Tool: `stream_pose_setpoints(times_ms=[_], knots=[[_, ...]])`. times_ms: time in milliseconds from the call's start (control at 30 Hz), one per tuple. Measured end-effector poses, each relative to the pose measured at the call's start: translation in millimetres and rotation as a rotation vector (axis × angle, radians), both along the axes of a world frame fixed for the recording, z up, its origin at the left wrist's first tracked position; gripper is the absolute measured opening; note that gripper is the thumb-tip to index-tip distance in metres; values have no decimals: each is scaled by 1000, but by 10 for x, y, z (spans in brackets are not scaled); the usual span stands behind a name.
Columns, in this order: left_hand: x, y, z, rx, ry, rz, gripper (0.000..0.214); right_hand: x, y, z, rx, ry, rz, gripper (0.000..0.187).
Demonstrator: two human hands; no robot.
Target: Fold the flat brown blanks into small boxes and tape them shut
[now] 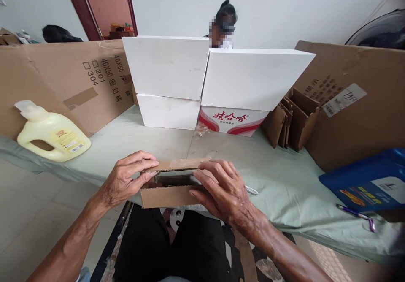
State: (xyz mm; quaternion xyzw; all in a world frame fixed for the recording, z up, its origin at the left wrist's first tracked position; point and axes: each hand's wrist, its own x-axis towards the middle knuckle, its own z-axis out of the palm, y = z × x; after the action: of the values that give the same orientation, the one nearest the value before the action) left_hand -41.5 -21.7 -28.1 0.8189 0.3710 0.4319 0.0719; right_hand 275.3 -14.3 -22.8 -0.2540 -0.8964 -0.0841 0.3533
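A small brown cardboard box (167,198) lies at the table's near edge, with its open side facing me. My left hand (128,178) holds the left end, fingers over the upper flap and thumb at the opening. Closed on the right end is my right hand (223,189), its fingertips at the rim of the opening. The inside looks dark and glossy; I cannot make out what is in it. Just beyond my right hand, a slim silvery tool (252,190) is partly hidden.
White boxes (167,66) stand stacked at the back, with a person (223,24) behind them. Large cartons (104,83) flank the table. A yellow jug (53,134) lies left; a blue jug (367,180) and purple pen (357,215) lie right. Folded cardboard pieces (291,119) lean at right.
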Motion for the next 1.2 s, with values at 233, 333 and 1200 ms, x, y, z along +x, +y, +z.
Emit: stream_pose_setpoints(times_ms=[233,333,1200], knots=[[32,-45,176,-49,-1,106,11,-113,58,-76,31,33,-73,15],[84,-150,311,-53,32,110,10,-117,115,-121,-29,52,-55,18],[638,-142,135,331,268,144,19,-189,172,-175,-21,112,-63,12]])
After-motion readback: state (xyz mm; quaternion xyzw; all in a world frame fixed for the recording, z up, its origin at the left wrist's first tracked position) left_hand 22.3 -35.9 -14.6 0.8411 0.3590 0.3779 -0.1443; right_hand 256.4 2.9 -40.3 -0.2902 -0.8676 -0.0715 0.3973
